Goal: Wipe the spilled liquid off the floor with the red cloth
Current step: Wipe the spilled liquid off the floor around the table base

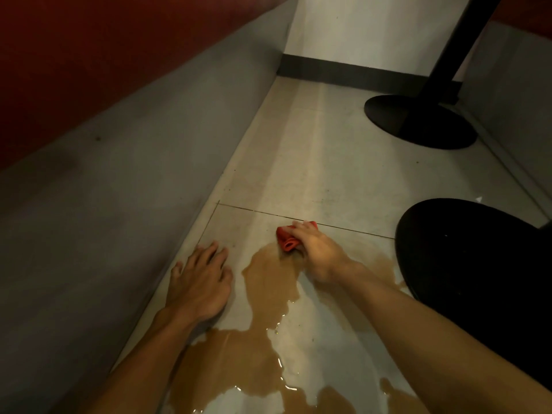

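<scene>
Right hand: I saw the right hand (316, 255) clenched round the bunched red cloth (287, 239), pressing it down on the floor (313, 162).
Left hand: the left hand (200, 282) lay released, fingers spread, palm flat on the tile just left of the puddle.
Red cloth: it poked out past the fingers, sitting at the far tip of the spilled liquid (268, 282), just short of a tile joint (254, 212).
Spilled liquid: brown and glossy, it stretched from the cloth back toward me between both forearms and widened at the lower edge; one arm reached toward the near black round base (478, 264).
Left side: a grey panel (134, 180) stood near the left hand, with dark red upholstery (89, 55) above.
Far end: I noted a second black base (418, 124) with its pole (454, 46), well apart from the cloth, before a white wall (373, 31).
</scene>
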The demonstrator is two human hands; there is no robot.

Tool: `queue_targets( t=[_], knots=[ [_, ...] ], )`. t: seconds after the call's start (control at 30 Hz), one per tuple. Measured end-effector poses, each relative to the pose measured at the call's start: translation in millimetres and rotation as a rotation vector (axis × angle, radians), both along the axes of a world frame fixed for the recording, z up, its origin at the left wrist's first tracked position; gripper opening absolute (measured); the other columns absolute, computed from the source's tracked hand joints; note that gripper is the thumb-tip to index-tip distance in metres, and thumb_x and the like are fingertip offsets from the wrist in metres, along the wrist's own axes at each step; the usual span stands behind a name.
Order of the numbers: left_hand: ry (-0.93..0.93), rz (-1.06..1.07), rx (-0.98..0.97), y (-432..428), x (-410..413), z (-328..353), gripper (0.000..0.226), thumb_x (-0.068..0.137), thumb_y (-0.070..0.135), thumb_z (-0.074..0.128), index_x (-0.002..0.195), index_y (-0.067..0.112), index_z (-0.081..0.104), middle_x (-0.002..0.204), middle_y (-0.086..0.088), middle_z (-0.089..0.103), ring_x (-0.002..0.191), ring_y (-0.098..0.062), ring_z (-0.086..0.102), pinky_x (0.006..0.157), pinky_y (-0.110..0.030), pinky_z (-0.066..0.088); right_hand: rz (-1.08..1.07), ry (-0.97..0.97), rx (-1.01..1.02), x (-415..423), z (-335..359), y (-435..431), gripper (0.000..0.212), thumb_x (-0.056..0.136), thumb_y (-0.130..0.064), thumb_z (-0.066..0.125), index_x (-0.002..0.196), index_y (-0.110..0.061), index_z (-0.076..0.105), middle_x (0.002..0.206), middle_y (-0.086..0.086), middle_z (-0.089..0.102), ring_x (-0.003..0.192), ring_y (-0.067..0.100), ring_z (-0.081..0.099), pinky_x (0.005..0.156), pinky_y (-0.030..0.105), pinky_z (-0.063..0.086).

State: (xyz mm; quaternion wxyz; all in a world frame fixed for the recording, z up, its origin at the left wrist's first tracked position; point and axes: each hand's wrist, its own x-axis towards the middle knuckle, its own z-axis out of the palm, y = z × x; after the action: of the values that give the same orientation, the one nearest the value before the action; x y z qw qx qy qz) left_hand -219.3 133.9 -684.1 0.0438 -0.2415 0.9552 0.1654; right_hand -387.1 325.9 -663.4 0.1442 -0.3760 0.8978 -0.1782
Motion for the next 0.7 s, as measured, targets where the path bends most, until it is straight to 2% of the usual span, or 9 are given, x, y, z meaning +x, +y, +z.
queue_targets(
  t=[0.1, 0.2, 0.27, 0.33, 0.5, 0.53, 0.6, 0.7],
  knots=[
    [-0.003, 0.010, -0.001, 3, -2, 1, 0.054, 0.099, 0.048, 0.020, 0.151, 0.035, 0.014, 0.161, 0.012, 0.002, 0.148, -0.014, -0.003, 0.118, -0.048, 0.003, -0.122, 0.031, 0.029, 6, 1, -15, 0.066, 0.092, -0.021, 0.055, 0.151, -0.024, 0.025, 0.160, 0.006, 0.019, 0.147, 0.025, 0.012, 0.118, 0.039, 0.020],
    [-0.016, 0.015, 0.006, 5, -3, 3, 0.055, 0.098, 0.050, 0.020, 0.151, 0.035, 0.014, 0.161, 0.011, 0.002, 0.148, -0.014, -0.003, 0.118, -0.049, 0.002, -0.185, 0.146, 0.061, 27, -10, -37, 0.073, 0.090, -0.019, 0.053, 0.153, -0.022, 0.015, 0.159, 0.010, 0.015, 0.146, 0.033, 0.009, 0.120, 0.043, 0.014],
    [-0.018, 0.024, 0.014, 5, -3, 5, 0.055, 0.098, 0.050, 0.021, 0.151, 0.035, 0.015, 0.161, 0.012, 0.002, 0.148, -0.014, -0.002, 0.118, -0.049, 0.002, -0.130, 0.150, 0.016, 35, -15, -44, 0.075, 0.090, -0.014, 0.054, 0.153, -0.023, 0.016, 0.160, 0.009, 0.014, 0.147, 0.032, 0.008, 0.121, 0.044, 0.014],
    [-0.018, 0.030, 0.015, 5, -3, 6, 0.055, 0.098, 0.050, 0.021, 0.151, 0.035, 0.015, 0.161, 0.012, 0.002, 0.148, -0.014, -0.002, 0.119, -0.049, 0.003, -0.022, 0.128, -0.034, 36, -16, -43, 0.067, 0.093, -0.013, 0.052, 0.152, -0.026, 0.022, 0.160, 0.006, 0.018, 0.148, 0.028, 0.010, 0.121, 0.042, 0.015],
    [-0.017, 0.020, 0.007, 4, -3, 3, 0.055, 0.098, 0.050, 0.020, 0.151, 0.035, 0.014, 0.161, 0.011, 0.002, 0.148, -0.015, -0.002, 0.119, -0.049, 0.003, 0.217, 0.055, -0.078, 19, -11, -3, 0.055, 0.096, -0.008, 0.050, 0.146, -0.028, 0.039, 0.158, -0.001, 0.029, 0.147, 0.018, 0.017, 0.119, 0.024, 0.012],
    [-0.017, 0.018, 0.013, 3, -3, 2, 0.056, 0.098, 0.050, 0.020, 0.151, 0.035, 0.014, 0.161, 0.011, 0.003, 0.148, -0.015, -0.001, 0.119, -0.049, 0.003, 0.223, 0.051, -0.072, 13, -9, 4, 0.055, 0.096, -0.006, 0.049, 0.146, -0.028, 0.040, 0.158, -0.001, 0.028, 0.148, 0.017, 0.017, 0.119, 0.024, 0.012],
    [-0.017, 0.013, 0.022, 2, -3, 1, 0.056, 0.098, 0.051, 0.020, 0.151, 0.035, 0.014, 0.161, 0.011, 0.003, 0.148, -0.015, -0.001, 0.119, -0.049, 0.003, 0.151, 0.044, -0.067, 6, -7, 11, 0.056, 0.096, -0.007, 0.050, 0.146, -0.029, 0.039, 0.158, -0.003, 0.027, 0.148, 0.016, 0.016, 0.119, 0.028, 0.016],
    [-0.011, 0.015, 0.017, 2, -3, 1, 0.057, 0.097, 0.052, 0.019, 0.151, 0.035, 0.015, 0.161, 0.011, 0.003, 0.148, -0.015, 0.001, 0.119, -0.050, 0.003, -0.017, 0.056, -0.068, 8, -6, -8, 0.058, 0.094, -0.017, 0.055, 0.147, -0.028, 0.036, 0.158, 0.000, 0.025, 0.147, 0.018, 0.016, 0.114, 0.029, 0.017]
  ],
)
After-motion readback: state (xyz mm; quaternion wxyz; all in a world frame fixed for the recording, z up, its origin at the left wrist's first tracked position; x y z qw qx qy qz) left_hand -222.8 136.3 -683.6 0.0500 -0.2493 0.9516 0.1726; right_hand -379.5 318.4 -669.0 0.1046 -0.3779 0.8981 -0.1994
